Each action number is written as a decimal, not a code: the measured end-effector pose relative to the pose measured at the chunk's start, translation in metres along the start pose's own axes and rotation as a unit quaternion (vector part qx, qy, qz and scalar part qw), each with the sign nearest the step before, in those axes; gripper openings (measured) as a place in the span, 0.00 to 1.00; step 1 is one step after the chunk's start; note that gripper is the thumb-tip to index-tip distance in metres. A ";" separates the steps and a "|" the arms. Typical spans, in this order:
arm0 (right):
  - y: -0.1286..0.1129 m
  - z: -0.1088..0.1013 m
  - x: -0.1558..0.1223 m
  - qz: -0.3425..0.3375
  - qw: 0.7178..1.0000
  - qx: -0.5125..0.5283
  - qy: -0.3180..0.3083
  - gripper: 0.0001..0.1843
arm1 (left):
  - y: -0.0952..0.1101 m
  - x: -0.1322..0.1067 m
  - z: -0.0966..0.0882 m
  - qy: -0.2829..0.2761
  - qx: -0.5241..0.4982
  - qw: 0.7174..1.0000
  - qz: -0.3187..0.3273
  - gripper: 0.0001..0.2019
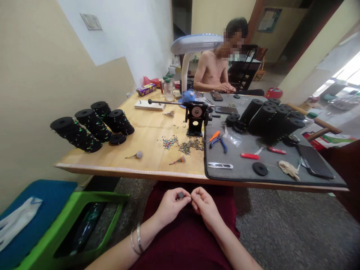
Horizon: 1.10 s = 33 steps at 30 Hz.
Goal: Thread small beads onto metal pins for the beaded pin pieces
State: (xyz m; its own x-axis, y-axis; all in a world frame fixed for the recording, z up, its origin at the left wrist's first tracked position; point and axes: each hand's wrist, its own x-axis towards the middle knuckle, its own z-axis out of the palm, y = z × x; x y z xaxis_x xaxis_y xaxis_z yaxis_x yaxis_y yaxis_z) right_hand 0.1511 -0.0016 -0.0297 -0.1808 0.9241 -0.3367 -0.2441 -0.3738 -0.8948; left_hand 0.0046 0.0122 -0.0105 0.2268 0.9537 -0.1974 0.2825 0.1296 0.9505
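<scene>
Over my lap, in front of the table edge, both hands meet at the fingertips. My left hand (174,202) is closed around a small dark grey bundle (180,195), whose kind I cannot make out. Pinched beside it, my right hand (204,205) has its thumb and fingers together; whatever is between them is too small to name. Nearest on the table lie a bristly tuft with an orange band (177,160) and a grey tuft (137,155). Behind them are a pile of small metal pieces (189,146) and a pile of coloured beads (169,142).
A black hand-cranked winder (194,118) stands mid-table beside a lamp (187,95). Black foam spools (90,125) stand left, more spools (264,116) right. Blue pliers (219,143), thread snips (220,165) and a red knife (249,156) lie on the grey mat (270,176). Another person (213,71) sits opposite.
</scene>
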 end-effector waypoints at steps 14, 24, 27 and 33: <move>0.000 0.004 -0.004 0.004 0.995 -0.094 -0.035 0.03 | -0.004 0.002 -0.006 0.041 -0.086 0.995 0.001 0.08; 0.002 -0.002 -0.007 -0.022 0.999 -0.038 0.014 0.04 | -0.012 0.007 -0.030 0.133 -0.151 0.979 -0.017 0.09; -0.002 0.001 -0.009 -0.030 0.999 -0.016 0.026 0.06 | -0.012 0.004 -0.033 0.099 -0.155 0.983 -0.022 0.10; -0.008 0.002 -0.012 -0.113 0.981 -0.144 0.069 0.10 | -0.002 -0.007 -0.024 -0.016 -0.127 0.991 -0.036 0.12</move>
State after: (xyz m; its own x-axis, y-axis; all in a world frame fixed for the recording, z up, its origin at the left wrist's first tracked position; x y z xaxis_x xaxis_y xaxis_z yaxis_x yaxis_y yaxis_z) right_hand 0.1536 -0.0099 -0.0182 -0.0166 0.9902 -0.1390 0.0193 -0.1387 -0.9901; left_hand -0.0204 0.0116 -0.0054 0.2447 0.9311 -0.2705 0.0558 0.2649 0.9626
